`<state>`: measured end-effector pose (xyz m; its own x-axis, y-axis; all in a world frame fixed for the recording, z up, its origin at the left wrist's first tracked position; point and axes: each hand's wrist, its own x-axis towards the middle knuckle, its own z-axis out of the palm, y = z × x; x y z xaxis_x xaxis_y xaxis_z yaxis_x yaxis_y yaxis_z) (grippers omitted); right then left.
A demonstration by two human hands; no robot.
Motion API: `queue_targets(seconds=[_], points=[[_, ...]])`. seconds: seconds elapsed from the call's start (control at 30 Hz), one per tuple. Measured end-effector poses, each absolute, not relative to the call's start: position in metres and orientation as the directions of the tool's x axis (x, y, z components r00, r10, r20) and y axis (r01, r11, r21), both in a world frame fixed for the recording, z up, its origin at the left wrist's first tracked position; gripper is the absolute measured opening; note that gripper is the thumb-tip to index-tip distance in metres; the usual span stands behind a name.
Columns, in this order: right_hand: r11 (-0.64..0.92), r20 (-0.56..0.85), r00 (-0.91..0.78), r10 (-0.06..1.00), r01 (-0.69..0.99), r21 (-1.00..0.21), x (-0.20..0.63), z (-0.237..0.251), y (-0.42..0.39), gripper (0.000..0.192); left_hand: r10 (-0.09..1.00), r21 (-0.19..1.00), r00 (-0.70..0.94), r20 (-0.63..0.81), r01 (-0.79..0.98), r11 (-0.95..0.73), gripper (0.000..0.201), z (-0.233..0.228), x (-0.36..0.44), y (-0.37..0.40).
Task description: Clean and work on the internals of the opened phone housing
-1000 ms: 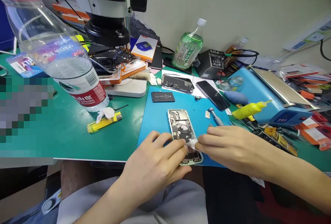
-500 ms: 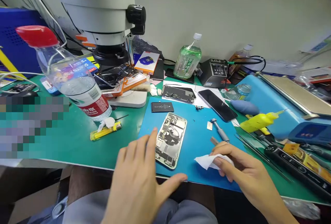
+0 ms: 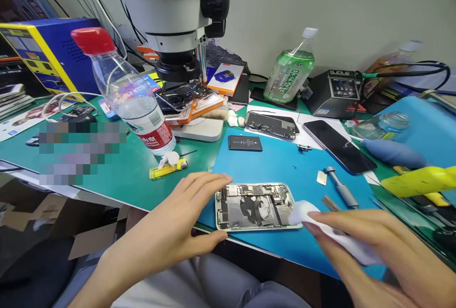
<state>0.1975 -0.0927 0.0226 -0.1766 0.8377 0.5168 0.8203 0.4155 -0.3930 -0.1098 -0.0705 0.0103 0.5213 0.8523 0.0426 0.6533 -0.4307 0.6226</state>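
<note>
An opened phone body (image 3: 254, 206) with its circuit boards exposed lies sideways on the blue mat (image 3: 285, 165) near the table's front edge. My left hand (image 3: 178, 218) rests against the phone's left end, fingers spread, thumb at the lower corner. My right hand (image 3: 377, 246) holds a white wipe (image 3: 309, 215) whose tip touches the phone's right end.
A microscope (image 3: 171, 18) stands at the back over a board. A water bottle (image 3: 131, 97), a yellow lighter (image 3: 167, 169), a black battery (image 3: 245, 143), a dark phone (image 3: 338, 145), a small screwdriver (image 3: 341, 187), a green bottle (image 3: 290, 68) and a yellow squeeze bottle (image 3: 420, 181) surround the mat.
The phone body has turned from slanted upright to lying sideways. My left hand now touches its left end, and my right hand has brought the wipe onto its right end.
</note>
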Motion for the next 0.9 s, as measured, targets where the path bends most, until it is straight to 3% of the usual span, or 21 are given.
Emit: queue_targets(seconds=[0.03,0.07,0.17,0.5,0.7,0.9], points=[[0.505,0.587,-0.266,0.765,0.813,-0.290,0.185,0.026,-0.089,0.022,0.858,0.626,0.511,0.047,0.654,-0.424,0.078,0.009,-0.111,-0.069],[0.492,0.583,-0.282,0.762,0.837,-0.238,0.173,0.029,-0.085,0.027,0.863,0.631,0.502,0.055,0.653,-0.420,0.080,0.008,-0.112,-0.068],[0.692,0.535,-0.538,0.651,0.710,-0.129,0.146,0.033,-0.067,0.019,0.874,0.646,0.478,0.090,0.639,-0.416,0.082,0.002,-0.111,-0.067],[0.824,0.307,-0.766,0.565,0.510,-0.246,0.141,0.031,-0.037,0.022,0.875,0.616,0.458,0.158,0.647,-0.450,0.077,0.001,-0.108,-0.065],[0.826,0.058,-0.854,0.517,0.481,-0.294,0.155,0.041,-0.033,0.034,0.869,0.603,0.463,0.171,0.648,-0.465,0.074,-0.002,-0.109,-0.064],[0.820,0.104,-0.837,0.537,0.489,-0.299,0.143,0.041,-0.023,0.037,0.863,0.584,0.470,0.188,0.653,-0.483,0.073,-0.002,-0.109,-0.064]])
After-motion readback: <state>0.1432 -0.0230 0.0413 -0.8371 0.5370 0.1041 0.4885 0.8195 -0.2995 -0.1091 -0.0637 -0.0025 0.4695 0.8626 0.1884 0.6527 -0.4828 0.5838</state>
